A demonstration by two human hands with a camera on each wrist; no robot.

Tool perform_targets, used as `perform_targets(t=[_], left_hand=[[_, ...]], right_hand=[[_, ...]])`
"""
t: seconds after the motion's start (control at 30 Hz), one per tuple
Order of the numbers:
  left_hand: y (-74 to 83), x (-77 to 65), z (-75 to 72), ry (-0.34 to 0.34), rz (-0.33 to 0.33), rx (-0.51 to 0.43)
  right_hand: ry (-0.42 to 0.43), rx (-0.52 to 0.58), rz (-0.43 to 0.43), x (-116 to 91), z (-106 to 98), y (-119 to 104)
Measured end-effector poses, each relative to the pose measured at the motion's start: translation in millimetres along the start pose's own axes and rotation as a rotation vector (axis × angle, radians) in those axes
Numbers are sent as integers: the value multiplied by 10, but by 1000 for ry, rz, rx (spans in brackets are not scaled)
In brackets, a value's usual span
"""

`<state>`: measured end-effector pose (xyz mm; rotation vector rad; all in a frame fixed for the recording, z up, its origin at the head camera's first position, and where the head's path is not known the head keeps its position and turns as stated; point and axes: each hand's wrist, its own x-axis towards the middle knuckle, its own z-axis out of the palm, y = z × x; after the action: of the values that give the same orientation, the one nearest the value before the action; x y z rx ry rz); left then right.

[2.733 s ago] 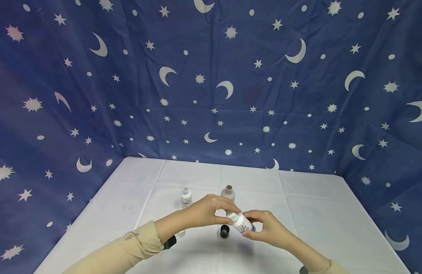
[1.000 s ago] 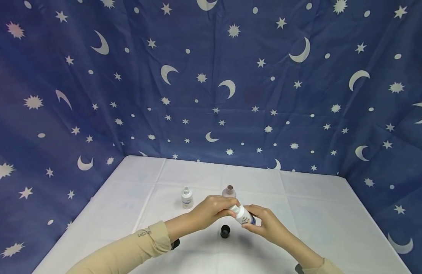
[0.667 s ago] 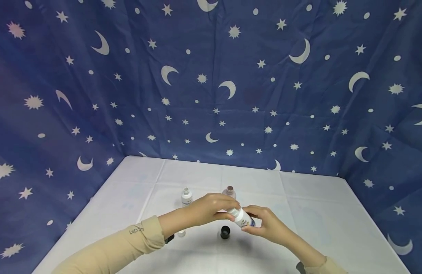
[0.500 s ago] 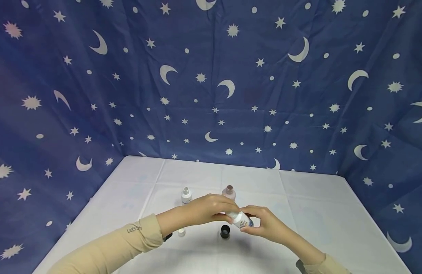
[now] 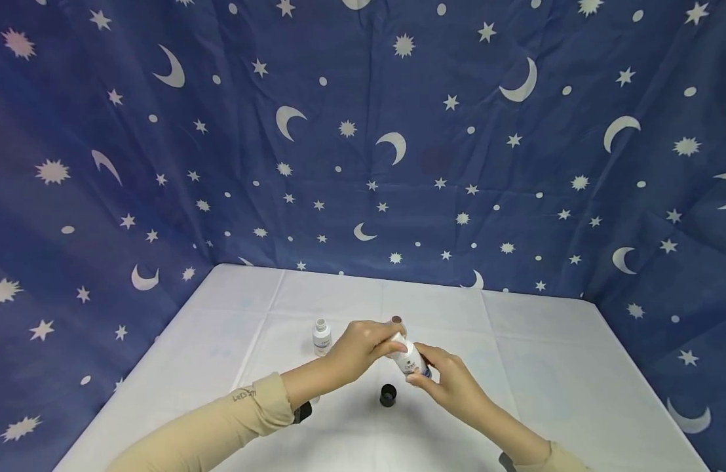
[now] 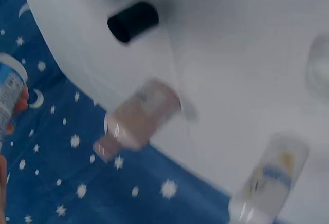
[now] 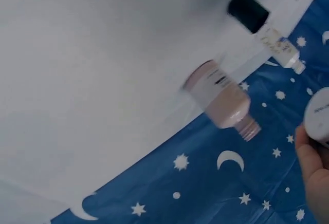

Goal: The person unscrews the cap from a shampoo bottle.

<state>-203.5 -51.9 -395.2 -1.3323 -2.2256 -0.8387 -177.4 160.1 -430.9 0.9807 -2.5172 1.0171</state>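
A small white bottle [image 5: 409,360] with a printed label is held tilted above the table, between both hands. My left hand [image 5: 358,353] pinches its white cap at the upper end with thumb and fingers. My right hand [image 5: 457,387] grips the bottle's body lower down, near its blue-marked base. In the left wrist view the held bottle [image 6: 9,100] shows at the left edge. The right wrist view catches its round base [image 7: 318,115] beside the fingers. Whether the cap sits loose or tight cannot be told.
An uncapped pink bottle [image 7: 221,95] stands behind the hands, partly covered in the head view. Left of it is an uncapped white bottle [image 5: 322,337]. A black cap [image 5: 388,395] lies nearer on the white-covered table [image 5: 546,367]. A small pale cap [image 5: 314,399] is mostly behind my left wrist.
Both hands have risen slightly away from me with the bottle, which now tilts more upright. Over the last seconds my left hand has turned back and forth at the cap.
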Motion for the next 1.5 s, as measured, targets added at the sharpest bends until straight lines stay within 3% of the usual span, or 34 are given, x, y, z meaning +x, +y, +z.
perform_targets(t=[0.4, 0.67, 0.83, 1.23, 1.33, 1.5], left_hand=[[27, 67, -77, -85, -219, -89], [16, 30, -43, -90, -296, -196], [5, 14, -50, -92, -305, -213], [-50, -43, -185, -129, -231, -162], [-77, -47, -231, -145, -146, -111], [-109, -53, -260, -125, 91, 89]], right_hand=[[-15, 108, 110, 84, -8, 12], [-42, 85, 129, 59, -25, 36], [-41, 88, 134, 41, -25, 58], [-20, 69, 134, 30, -68, 45], [-30, 79, 132, 31, -68, 41], [-63, 116, 142, 19, -54, 17]])
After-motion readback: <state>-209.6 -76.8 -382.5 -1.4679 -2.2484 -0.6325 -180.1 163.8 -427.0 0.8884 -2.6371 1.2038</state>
